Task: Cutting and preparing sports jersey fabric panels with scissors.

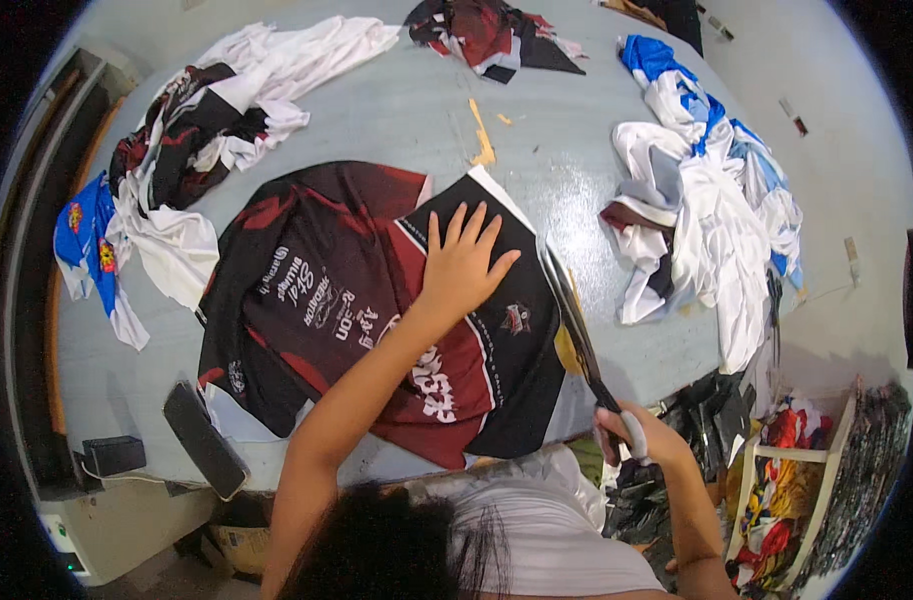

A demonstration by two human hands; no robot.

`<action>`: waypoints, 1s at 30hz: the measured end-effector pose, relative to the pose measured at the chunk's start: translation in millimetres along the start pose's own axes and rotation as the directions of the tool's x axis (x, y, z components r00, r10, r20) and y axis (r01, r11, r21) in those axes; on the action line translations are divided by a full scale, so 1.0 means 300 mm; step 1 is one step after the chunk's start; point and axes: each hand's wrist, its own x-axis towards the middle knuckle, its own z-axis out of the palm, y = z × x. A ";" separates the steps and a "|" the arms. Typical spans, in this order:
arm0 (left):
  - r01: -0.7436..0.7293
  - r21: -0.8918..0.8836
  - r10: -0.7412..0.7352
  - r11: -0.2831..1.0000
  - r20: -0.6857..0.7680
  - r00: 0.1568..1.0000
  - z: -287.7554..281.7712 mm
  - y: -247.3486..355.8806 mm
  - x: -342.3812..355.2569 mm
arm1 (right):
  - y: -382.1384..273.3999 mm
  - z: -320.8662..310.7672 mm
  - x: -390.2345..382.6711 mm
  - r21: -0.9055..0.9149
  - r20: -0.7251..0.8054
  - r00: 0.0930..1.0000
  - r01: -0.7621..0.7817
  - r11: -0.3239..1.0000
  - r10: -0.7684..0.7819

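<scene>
A black and dark red printed jersey [307,300] lies spread over the near middle of the table. My left hand [464,258] rests flat with fingers spread on a black fabric panel [512,370] at the jersey's right side. A thin white strip edges the top of this panel. At the table's near right, my right hand [642,435] grips the handles of long scissors [577,325]. Their blades point away from me along the panel's right edge. Whether cloth is between the blades, I cannot make out.
White and dark garments [192,130] are heaped at the left, and white and blue ones [692,230] at the right. Another dark red bundle [482,38] lies at the far side. A black phone [205,440] sits by the near left edge. Low at the right stands a shelf [792,454] with colourful cloth.
</scene>
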 end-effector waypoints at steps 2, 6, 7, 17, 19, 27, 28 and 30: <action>0.106 0.139 -0.105 0.985 -0.018 0.994 0.002 0.044 -0.016 | 0.066 -0.039 -0.024 0.178 0.006 1.000 0.007 0.984 -0.009; -0.090 0.157 0.068 0.983 0.142 0.988 -0.046 0.052 -0.011 | 0.203 0.032 -0.059 0.325 -0.281 0.954 -0.011 0.946 0.108; -0.183 0.090 0.159 0.979 0.219 0.963 -0.067 0.028 0.004 | 0.231 0.073 -0.069 0.298 -0.338 0.939 0.044 0.954 0.062; -0.370 -0.118 0.388 0.922 0.315 0.866 0.129 0.357 -0.023 | 0.255 0.222 -0.143 0.364 -0.569 0.780 0.523 0.771 -0.260; -0.436 -0.038 0.422 0.899 0.346 0.838 0.160 0.494 -0.067 | 0.255 0.180 -0.154 0.239 -0.653 0.689 0.580 0.779 -0.313; -0.029 -0.842 0.737 0.539 0.454 0.501 0.193 0.864 -0.284 | 0.250 0.078 -0.217 0.104 -0.876 0.391 0.724 0.682 -0.282; -0.230 -0.855 0.769 0.466 0.262 0.583 0.183 0.828 -0.252 | 0.251 0.072 -0.242 0.233 -0.850 0.464 0.756 0.612 -0.249; -0.323 -0.755 0.700 0.571 0.242 0.672 0.136 0.743 -0.170 | 0.251 0.043 -0.269 0.264 -0.824 0.491 0.775 0.575 -0.283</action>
